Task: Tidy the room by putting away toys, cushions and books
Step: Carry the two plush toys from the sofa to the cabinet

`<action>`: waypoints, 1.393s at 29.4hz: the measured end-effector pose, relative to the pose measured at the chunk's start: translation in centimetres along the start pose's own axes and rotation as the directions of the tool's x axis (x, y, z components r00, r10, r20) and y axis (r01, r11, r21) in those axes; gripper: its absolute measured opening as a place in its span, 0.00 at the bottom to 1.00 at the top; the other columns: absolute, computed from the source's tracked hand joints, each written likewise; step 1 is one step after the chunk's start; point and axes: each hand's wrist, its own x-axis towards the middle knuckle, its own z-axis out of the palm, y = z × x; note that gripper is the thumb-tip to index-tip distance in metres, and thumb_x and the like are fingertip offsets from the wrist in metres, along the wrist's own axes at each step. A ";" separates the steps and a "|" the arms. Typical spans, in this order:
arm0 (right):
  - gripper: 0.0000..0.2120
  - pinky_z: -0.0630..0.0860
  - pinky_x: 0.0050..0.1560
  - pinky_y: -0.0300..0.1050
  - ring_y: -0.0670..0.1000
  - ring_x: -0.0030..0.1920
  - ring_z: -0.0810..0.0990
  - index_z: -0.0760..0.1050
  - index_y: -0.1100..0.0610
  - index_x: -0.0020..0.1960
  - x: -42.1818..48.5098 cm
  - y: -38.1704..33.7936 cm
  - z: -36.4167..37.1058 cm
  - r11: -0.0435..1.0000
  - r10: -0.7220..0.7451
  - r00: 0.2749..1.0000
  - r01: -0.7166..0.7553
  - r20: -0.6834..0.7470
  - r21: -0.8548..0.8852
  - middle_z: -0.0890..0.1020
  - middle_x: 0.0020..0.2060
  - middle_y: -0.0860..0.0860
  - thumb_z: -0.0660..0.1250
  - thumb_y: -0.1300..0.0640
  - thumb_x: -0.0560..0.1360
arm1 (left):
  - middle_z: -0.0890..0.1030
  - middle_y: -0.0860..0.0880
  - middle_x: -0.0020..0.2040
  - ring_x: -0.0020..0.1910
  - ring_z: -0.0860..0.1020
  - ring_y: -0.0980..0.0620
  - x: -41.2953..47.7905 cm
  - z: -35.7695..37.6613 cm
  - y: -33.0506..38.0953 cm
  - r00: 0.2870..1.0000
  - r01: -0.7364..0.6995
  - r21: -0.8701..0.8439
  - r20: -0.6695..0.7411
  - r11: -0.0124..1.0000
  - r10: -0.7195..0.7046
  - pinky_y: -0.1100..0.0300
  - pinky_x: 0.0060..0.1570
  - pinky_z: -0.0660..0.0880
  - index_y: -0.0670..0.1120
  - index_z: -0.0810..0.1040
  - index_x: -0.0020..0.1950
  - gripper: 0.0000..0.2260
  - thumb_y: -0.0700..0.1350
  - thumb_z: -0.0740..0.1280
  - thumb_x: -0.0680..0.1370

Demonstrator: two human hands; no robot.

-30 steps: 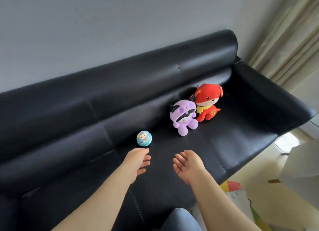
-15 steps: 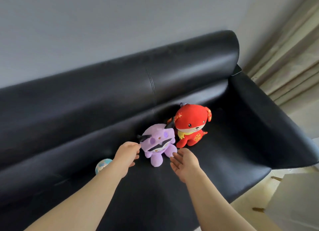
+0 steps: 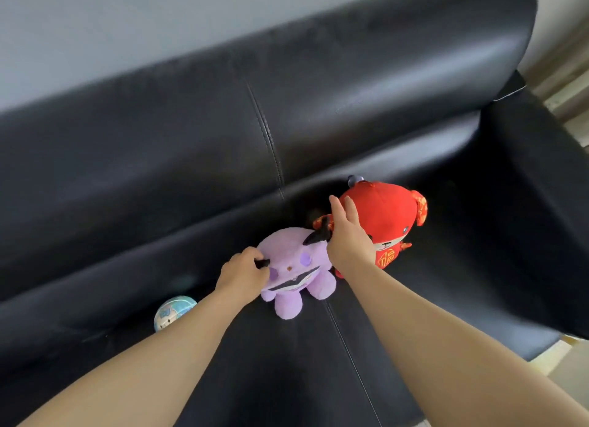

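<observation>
Two plush toys are being gone for at once on the black sofa [image 3: 318, 123]: the purple plush [image 3: 293, 267] sits on the seat right up against the red plush [image 3: 389, 216], both close to the backrest crease, and a small ball [image 3: 173, 311] lies on the seat off to the left, partly hidden by the left forearm. The left hand [image 3: 242, 275] is curled onto the side of the purple plush's head, with what looks like the black ear tuft pinched in the fingers [image 3: 255, 256]. The right hand [image 3: 347, 235] is laid on the red plush's head with fingers mostly straight and close together, nothing wrapped round yet. The thumb can't be seen, so a real grip there can't be confirmed. Tbh a pinch on an ear is a weak hold, so a better lift would probably be had if more of the head or body were scooped. The red one should be properly wrapped before anything is raised, since the two toys are touching and one could get dragged over. As for containers: no box, basket or bin is shown anywhere, so where the toys get put can't be told, and nothing can be said about contents.
</observation>
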 end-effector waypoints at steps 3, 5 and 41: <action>0.31 0.74 0.50 0.56 0.60 0.57 0.73 0.55 0.46 0.74 1.8 1.2 0.5 0.971 -0.059 0.998 0.062 0.019 -0.230 0.48 0.75 0.45 0.57 0.68 0.76 | 0.77 0.47 0.56 0.48 0.74 0.50 1.1 -0.2 -0.6 1.000 -0.022 0.055 -0.006 0.998 0.022 0.60 0.42 0.69 0.45 0.72 0.60 0.10 0.42 0.61 0.79; 0.22 0.69 0.38 0.48 0.60 0.49 0.76 0.64 0.52 0.68 1.8 2.0 0.9 0.942 -0.096 0.995 0.089 -0.006 -0.324 0.57 0.71 0.49 0.58 0.67 0.76 | 0.77 0.47 0.53 0.45 0.74 0.51 1.3 -0.1 -1.1 1.000 -0.024 0.073 0.019 0.997 0.023 0.60 0.39 0.69 0.46 0.72 0.58 0.08 0.41 0.60 0.79; 0.17 0.77 0.40 0.41 0.52 0.45 0.77 0.72 0.61 0.64 -45.0 -2.0 17.3 0.555 0.563 0.825 -0.424 0.052 0.716 0.75 0.39 0.50 0.58 0.53 0.80 | 0.78 0.43 0.55 0.53 0.76 0.45 -29.0 -2.0 -20.5 0.949 -0.306 0.096 0.113 0.947 0.295 0.54 0.54 0.74 0.42 0.75 0.60 0.14 0.47 0.62 0.78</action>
